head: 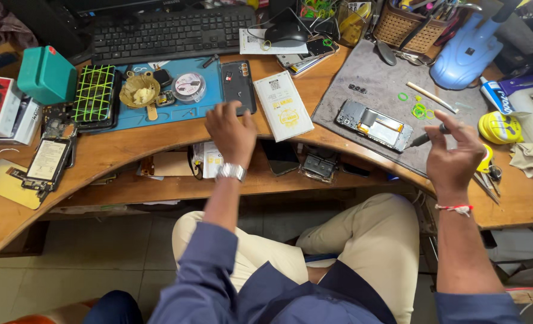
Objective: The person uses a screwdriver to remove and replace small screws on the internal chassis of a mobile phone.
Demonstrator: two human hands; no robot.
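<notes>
1. Screwdriver (pixel 427 137) sits pinched in your right hand (pixel 454 157), tip toward the opened phone (pixel 374 125) just left of it on the grey mat (pixel 368 84).
2. Your left hand (pixel 231 131) hovers loosely open, empty, just below the dark phone (pixel 238 86).

Quick tally, 2 hands up over the desk: left hand (pixel 230 133) w/ 1 watch (pixel 231 171), right hand (pixel 455 157) pinching 1 screwdriver (pixel 427 137). 1 opened phone (pixel 374 125) on 1 grey mat (pixel 379 84). 1 dark phone (pixel 239 86) on 1 blue mat (pixel 185 108). 1 white packet (pixel 283 104). 1 keyboard (pixel 170 33), 1 mouse (pixel 285 33). 1 teal box (pixel 46 75). 1 tape roll (pixel 189 87). 1 basket (pixel 411 27). Green bands (pixel 420 110): approx 4, too small to be sure.
</notes>
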